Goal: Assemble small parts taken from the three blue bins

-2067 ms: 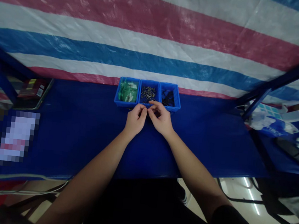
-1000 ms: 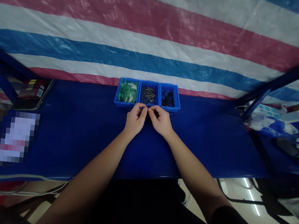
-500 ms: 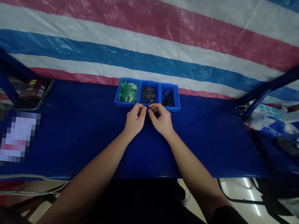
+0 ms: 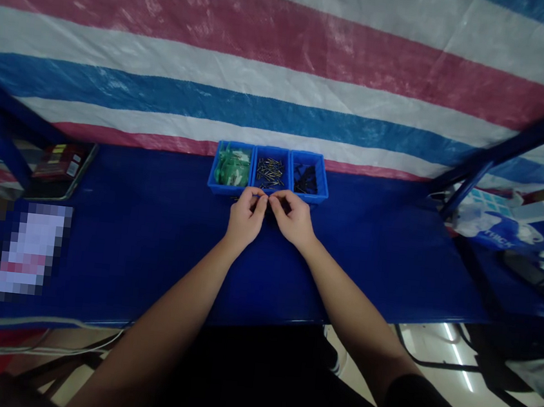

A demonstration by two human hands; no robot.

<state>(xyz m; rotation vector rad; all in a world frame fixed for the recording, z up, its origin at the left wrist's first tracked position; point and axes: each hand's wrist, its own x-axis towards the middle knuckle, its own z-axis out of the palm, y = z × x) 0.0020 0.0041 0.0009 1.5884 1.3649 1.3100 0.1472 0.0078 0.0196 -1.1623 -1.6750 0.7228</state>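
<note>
The left hand point(image 4: 246, 217) and right hand point(image 4: 292, 220) meet at the centre of the frame. Their fingers are curled in and the tips pinched against each other; whatever sits between them is too small to make out. Just beyond the fingertips stands the bin of metal pins point(image 4: 270, 172), flanked by a bin of green parts point(image 4: 231, 165) and a bin of black parts point(image 4: 306, 178). Work this fine likely goes best with both wrists braced on the blue counter point(image 4: 152, 236).

Both bare forearms stretch forward and converge, the left hand point(image 4: 246, 217) and right hand point(image 4: 292, 220) side by side, knuckles up, fingers curled, fingertips pinched close together, nearly touching.
</note>
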